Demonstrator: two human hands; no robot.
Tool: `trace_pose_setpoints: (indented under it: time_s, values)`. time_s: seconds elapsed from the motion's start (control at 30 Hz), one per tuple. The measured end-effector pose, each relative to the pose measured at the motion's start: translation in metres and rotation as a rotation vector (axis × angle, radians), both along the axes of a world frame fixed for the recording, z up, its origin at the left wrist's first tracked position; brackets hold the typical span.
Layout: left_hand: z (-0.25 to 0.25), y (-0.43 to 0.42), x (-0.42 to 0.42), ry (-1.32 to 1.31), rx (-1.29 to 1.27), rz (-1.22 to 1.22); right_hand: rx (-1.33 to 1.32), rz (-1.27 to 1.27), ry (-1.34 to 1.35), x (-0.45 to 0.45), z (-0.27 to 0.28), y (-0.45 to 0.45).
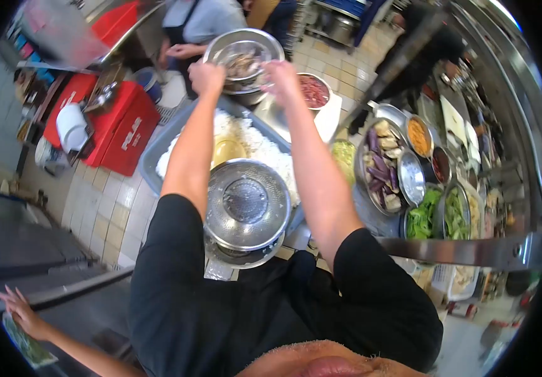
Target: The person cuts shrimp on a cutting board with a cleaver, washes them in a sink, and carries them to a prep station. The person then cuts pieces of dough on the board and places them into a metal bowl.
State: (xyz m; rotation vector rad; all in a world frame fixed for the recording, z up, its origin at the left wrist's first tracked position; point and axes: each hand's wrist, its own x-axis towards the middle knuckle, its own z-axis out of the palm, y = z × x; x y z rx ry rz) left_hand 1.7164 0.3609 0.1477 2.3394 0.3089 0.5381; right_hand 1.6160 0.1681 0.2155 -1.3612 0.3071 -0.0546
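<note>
Grip: L hand [207, 76] curled at near-L rim of round silver metal bowl [246, 50] w/ brownish pieces [243, 65]; R hand [281, 80] by opp. rim, contact can't be told. Bowl's just past blue-grey plastic tub [150, 164]. Prob. stiff, mod. heavy, poss. slick; best held both rims.

A round, silver-coloured metal bowl [236, 50], partly filled with brownish pieces [243, 65], is shown near twelve o'clock, its outline framed by a wider, round, steel-grey metal basin [249, 36].
</note>
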Motion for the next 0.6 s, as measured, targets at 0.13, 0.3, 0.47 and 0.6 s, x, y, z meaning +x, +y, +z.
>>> trace_pose_setpoints:
  time_s: [0.13,0.3,0.47,0.6]
  values:
    - [-0.018,0.003,0.004,0.34,-0.199,-0.071,0.105,0.036,-0.098,-0.081,0.003,0.016]
    - [0.022,-0.025,-0.03,0.144,0.087,0.079,-0.33,0.247,-0.322,-0.187,0.008,0.039]
    - [0.004,-0.013,-0.022,0.159,-0.438,-0.139,-0.392,0.387,-0.401,-0.29,0.021,0.026]
    - [-0.012,0.036,-0.043,0.135,-0.801,-0.248,-0.418,0.472,-0.398,-0.373,0.015,-0.037]
